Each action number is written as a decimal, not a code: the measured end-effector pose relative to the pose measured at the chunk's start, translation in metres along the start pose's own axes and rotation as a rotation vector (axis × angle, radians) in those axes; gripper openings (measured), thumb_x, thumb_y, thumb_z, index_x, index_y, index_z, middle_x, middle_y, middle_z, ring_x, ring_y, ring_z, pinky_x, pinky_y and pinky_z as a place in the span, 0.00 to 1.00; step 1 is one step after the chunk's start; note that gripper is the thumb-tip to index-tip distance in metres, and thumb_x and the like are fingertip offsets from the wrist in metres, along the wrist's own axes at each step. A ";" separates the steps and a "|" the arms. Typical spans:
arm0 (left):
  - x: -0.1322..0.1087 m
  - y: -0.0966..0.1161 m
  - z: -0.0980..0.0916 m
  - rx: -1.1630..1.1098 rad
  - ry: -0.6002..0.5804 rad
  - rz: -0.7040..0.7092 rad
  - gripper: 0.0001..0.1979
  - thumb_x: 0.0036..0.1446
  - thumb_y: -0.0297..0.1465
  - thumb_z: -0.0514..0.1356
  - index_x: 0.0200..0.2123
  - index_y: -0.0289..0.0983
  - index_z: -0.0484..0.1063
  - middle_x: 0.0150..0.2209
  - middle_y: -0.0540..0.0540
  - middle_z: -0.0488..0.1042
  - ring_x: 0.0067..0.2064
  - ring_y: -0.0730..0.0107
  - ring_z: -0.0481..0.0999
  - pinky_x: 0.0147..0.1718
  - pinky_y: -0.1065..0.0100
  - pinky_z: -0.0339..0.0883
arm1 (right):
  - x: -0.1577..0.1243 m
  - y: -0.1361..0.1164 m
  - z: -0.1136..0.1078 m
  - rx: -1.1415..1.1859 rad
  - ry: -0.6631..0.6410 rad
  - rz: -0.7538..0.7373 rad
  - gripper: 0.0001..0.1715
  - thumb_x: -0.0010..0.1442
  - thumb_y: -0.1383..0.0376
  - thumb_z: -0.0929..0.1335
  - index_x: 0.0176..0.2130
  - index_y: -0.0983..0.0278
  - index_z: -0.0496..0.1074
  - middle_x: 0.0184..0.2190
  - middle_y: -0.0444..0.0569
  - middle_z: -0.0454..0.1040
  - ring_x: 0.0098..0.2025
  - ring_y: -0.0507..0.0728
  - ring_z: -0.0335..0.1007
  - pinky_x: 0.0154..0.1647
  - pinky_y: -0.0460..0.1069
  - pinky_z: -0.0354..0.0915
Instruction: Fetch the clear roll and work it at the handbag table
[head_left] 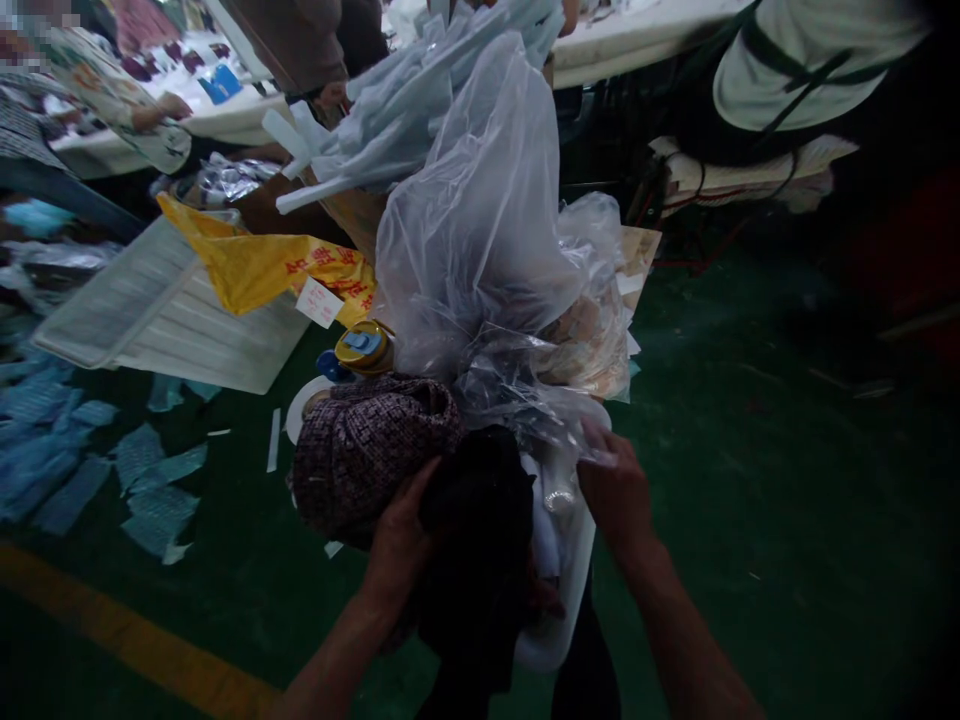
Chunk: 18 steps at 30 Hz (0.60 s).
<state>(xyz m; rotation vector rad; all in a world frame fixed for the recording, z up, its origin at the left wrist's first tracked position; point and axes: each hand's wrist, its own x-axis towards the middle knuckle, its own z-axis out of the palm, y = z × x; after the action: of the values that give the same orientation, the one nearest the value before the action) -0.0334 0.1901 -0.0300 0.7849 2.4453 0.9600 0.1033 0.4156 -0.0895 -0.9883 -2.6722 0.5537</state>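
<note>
My left hand (pixel 405 530) is closed on a bundle of black cloth (pixel 480 520); part of its fingers is hidden by the cloth. A dark speckled tweed-like cloth (pixel 367 450) lies bunched against the back of that hand. At the right, my right hand (pixel 619 495) pinches the edge of a clear plastic bag (pixel 517 385), slightly blurred. Below both hands is a white plastic bin (pixel 574 600), with white rolled items and a dark red piece partly visible inside. A large cloudy plastic bag (pixel 480 210) bulges up behind it.
Pale foam strips (pixel 442 90) stick out at the back. A white crate (pixel 202 330) lies tilted at left under a yellow sack (pixel 262 260). A yellow-rimmed tin (pixel 365 347) stands nearby. Blue wrap scraps (pixel 161 480) litter the green floor. Other people stand along a table (pixel 637 40).
</note>
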 end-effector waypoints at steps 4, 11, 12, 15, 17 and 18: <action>0.001 -0.002 0.002 -0.022 -0.010 -0.003 0.30 0.48 0.29 0.60 0.56 0.42 0.57 0.55 0.47 0.62 0.55 0.63 0.62 0.57 0.61 0.53 | -0.043 0.000 -0.002 -0.264 -0.180 -0.173 0.27 0.56 0.74 0.61 0.55 0.62 0.61 0.53 0.56 0.63 0.51 0.65 0.59 0.49 0.61 0.54; 0.000 -0.003 0.000 0.034 -0.006 -0.006 0.30 0.49 0.29 0.59 0.56 0.40 0.56 0.55 0.45 0.61 0.56 0.62 0.61 0.57 0.59 0.53 | -0.029 -0.018 0.026 -0.384 -0.214 -0.213 0.22 0.54 0.76 0.61 0.48 0.68 0.67 0.48 0.61 0.67 0.52 0.68 0.58 0.54 0.67 0.46; 0.001 -0.004 0.002 0.042 -0.007 -0.003 0.30 0.49 0.28 0.58 0.56 0.40 0.56 0.55 0.45 0.61 0.56 0.62 0.61 0.57 0.60 0.53 | -0.029 -0.016 0.017 -0.325 -0.199 -0.202 0.22 0.53 0.74 0.64 0.49 0.66 0.67 0.49 0.59 0.67 0.55 0.70 0.54 0.55 0.69 0.41; 0.007 -0.004 0.017 0.097 0.017 -0.006 0.29 0.49 0.27 0.57 0.56 0.40 0.56 0.55 0.44 0.61 0.55 0.62 0.61 0.56 0.60 0.53 | -0.044 0.000 -0.029 0.094 -0.097 0.038 0.28 0.49 0.62 0.69 0.50 0.61 0.65 0.48 0.54 0.68 0.57 0.73 0.51 0.53 0.73 0.42; 0.013 0.004 0.036 0.183 0.041 -0.034 0.30 0.50 0.26 0.57 0.57 0.40 0.55 0.54 0.41 0.60 0.55 0.58 0.61 0.54 0.59 0.54 | -0.061 0.009 -0.066 0.547 -0.024 0.369 0.29 0.49 0.55 0.68 0.50 0.59 0.64 0.44 0.53 0.70 0.49 0.70 0.63 0.46 0.67 0.59; 0.016 0.009 0.045 0.231 0.039 -0.048 0.30 0.50 0.27 0.57 0.58 0.39 0.54 0.54 0.39 0.59 0.55 0.56 0.61 0.53 0.57 0.55 | -0.070 0.011 -0.083 0.792 0.010 0.531 0.29 0.48 0.53 0.68 0.49 0.60 0.64 0.42 0.52 0.71 0.44 0.68 0.67 0.40 0.62 0.65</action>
<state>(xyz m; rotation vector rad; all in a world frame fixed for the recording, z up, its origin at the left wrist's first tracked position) -0.0177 0.2281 -0.0569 0.7837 2.6285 0.6894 0.1902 0.3987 -0.0260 -1.3748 -1.8340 1.5332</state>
